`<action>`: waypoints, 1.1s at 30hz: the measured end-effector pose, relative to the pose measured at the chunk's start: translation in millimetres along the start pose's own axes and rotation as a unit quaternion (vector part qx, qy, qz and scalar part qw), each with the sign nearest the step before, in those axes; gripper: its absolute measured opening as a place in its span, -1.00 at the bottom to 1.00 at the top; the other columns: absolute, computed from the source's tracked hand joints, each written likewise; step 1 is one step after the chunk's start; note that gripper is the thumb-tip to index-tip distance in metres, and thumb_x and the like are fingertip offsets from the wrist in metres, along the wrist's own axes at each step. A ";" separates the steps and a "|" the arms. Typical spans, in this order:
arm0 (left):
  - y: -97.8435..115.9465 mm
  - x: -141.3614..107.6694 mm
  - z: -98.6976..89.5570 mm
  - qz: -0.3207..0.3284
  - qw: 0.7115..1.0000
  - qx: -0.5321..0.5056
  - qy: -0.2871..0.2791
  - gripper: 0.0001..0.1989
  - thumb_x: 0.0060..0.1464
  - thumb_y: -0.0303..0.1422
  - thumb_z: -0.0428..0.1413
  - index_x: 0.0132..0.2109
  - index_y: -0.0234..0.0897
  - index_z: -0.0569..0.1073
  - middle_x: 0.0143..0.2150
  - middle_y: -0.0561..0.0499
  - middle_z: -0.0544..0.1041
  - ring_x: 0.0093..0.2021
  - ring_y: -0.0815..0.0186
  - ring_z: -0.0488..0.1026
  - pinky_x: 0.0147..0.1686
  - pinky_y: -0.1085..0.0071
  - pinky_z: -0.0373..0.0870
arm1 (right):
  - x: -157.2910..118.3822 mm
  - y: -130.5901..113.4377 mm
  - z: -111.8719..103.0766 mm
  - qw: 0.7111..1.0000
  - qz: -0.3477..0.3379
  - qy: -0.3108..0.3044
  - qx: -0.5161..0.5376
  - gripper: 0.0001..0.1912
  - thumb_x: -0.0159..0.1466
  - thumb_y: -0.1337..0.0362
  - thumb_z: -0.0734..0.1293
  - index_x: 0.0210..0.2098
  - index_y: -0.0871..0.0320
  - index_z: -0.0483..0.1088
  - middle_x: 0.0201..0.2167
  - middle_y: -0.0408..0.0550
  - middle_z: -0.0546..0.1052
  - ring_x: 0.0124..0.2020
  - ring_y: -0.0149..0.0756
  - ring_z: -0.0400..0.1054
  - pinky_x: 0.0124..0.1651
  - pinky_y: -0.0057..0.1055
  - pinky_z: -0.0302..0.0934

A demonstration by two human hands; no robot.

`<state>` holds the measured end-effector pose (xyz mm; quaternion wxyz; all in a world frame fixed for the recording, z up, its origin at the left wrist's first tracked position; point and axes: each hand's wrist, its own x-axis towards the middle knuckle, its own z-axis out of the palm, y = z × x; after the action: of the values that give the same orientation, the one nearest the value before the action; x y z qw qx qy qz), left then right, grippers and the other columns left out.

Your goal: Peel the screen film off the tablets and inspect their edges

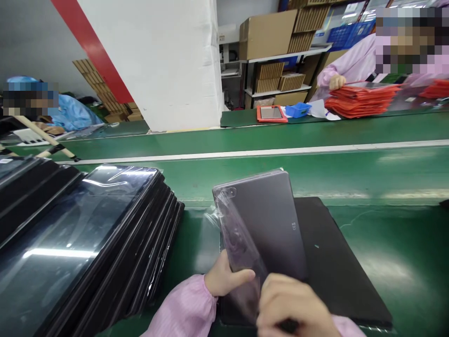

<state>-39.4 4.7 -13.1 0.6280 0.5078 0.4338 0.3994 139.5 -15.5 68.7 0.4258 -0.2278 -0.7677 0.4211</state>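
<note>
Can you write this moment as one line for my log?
hands: left hand and right hand | holding: clear plastic sleeve around grey tablet | under: black mat | beside: stack of wrapped black panels

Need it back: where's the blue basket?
The blue basket sits upper right in the head view, on the far green bench, right of the orange-cased tablet.

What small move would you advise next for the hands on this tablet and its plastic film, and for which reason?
Probably the right hand should pinch the loose clear plastic film and smooth it against the dark grey tablet, while the left hand steadies the edge. The film bulges off the tablet's left side, and the tablet stands tilted above the black mat, not lying flat.
</note>
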 end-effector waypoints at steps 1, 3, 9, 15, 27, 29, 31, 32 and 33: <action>0.8 0.1 -0.1 0.004 1.000 -0.016 -0.002 -0.59 -0.10 -0.19 0.32 -0.12 -0.32 0.56 -0.16 -0.17 0.64 -0.10 0.00 0.56 -0.03 0.09 0.48 | 0.4 1.3 -12.3 0.997 0.026 0.067 -0.016 -0.86 0.28 0.34 0.38 -0.43 0.08 0.47 -0.55 -0.14 0.54 -0.49 -0.36 0.42 -0.40 -0.45 0.32; 1.1 0.2 -0.8 0.005 0.999 -0.048 0.005 -0.51 -0.16 -0.19 0.35 -0.06 -0.31 0.55 -0.08 -0.17 0.64 -0.02 -0.02 0.54 0.03 0.10 0.45 | -4.2 10.9 -35.2 0.967 0.101 0.227 -0.061 -0.87 0.23 0.39 0.40 -0.45 0.08 0.47 -0.54 -0.16 0.52 -0.49 -0.37 0.42 -0.42 -0.50 0.34; -13.0 -3.0 -0.4 -0.035 0.987 -0.123 0.094 -0.39 -0.28 -0.18 0.43 -0.04 -0.32 0.53 -0.07 -0.17 0.63 -0.01 -0.02 0.54 0.06 0.10 0.42 | -38.3 39.9 -48.8 0.886 0.259 0.376 -0.080 -0.55 0.11 0.17 0.48 -0.02 0.13 0.50 -0.21 0.02 0.61 -0.25 -0.21 0.53 -0.22 -0.33 0.49; -14.2 -9.2 5.2 -0.032 0.977 -0.144 0.153 -0.23 -0.55 -0.04 0.49 -0.12 -0.30 0.52 -0.20 -0.12 0.64 -0.12 -0.01 0.57 -0.06 0.16 0.49 | -49.5 24.5 -14.7 0.885 0.353 0.303 -0.011 -0.60 0.18 0.08 0.43 -0.10 0.22 0.53 -0.17 0.08 0.65 -0.11 -0.03 0.54 -0.01 -0.12 0.44; -2.2 -14.9 8.7 -0.106 0.951 -0.187 0.221 -0.39 -0.23 -0.17 0.42 0.02 -0.26 0.52 -0.22 -0.02 0.66 -0.20 0.06 0.63 -0.24 0.28 0.60 | -61.5 4.2 -73.4 0.709 0.206 0.669 0.088 -0.64 0.11 0.06 0.49 -0.23 0.19 0.51 -0.34 0.04 0.66 -0.27 -0.03 0.59 -0.21 -0.15 0.51; -3.6 -11.4 4.3 -0.111 0.939 -0.223 0.238 -0.46 -0.18 -0.26 0.40 0.01 -0.23 0.53 -0.22 0.00 0.67 -0.20 0.11 0.64 -0.23 0.34 0.60 | -69.4 0.6 -83.1 0.681 0.088 0.720 -0.105 -0.71 0.21 0.10 0.44 -0.20 0.18 0.53 -0.26 0.03 0.66 -0.20 -0.05 0.59 -0.12 -0.14 0.50; -5.8 -8.2 -0.8 -0.116 0.921 -0.271 0.256 -0.61 -0.15 -0.37 0.37 -0.09 -0.22 0.57 -0.29 0.03 0.67 -0.26 0.17 0.64 -0.30 0.43 0.60 | -79.0 1.1 -86.6 0.665 0.003 0.677 -0.316 -0.77 0.25 0.20 0.43 -0.15 0.17 0.56 -0.22 0.03 0.67 -0.19 -0.08 0.59 -0.09 -0.19 0.51; -6.7 -7.1 -3.3 -0.121 0.910 -0.296 0.264 -0.71 -0.13 -0.41 0.35 -0.17 -0.24 0.58 -0.35 0.04 0.66 -0.31 0.21 0.64 -0.35 0.48 0.58 | -83.4 2.7 -86.5 0.683 -0.030 0.607 -0.406 -0.76 0.25 0.27 0.42 -0.09 0.16 0.56 -0.19 0.02 0.67 -0.19 -0.10 0.60 -0.09 -0.23 0.52; -7.5 -6.3 -5.4 -0.130 0.899 -0.319 0.270 -0.81 -0.12 -0.46 0.32 -0.26 -0.26 0.59 -0.40 0.04 0.66 -0.37 0.25 0.63 -0.41 0.53 0.56 | -86.9 5.3 -85.5 0.708 -0.062 0.518 -0.476 -0.70 0.26 0.34 0.41 -0.01 0.13 0.54 -0.15 0.01 0.66 -0.18 -0.13 0.60 -0.08 -0.26 0.53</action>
<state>-46.0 -0.9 -20.2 0.6615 0.0919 0.4982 0.5530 258.1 -35.5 48.4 0.6174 -0.5342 -0.5373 -0.2116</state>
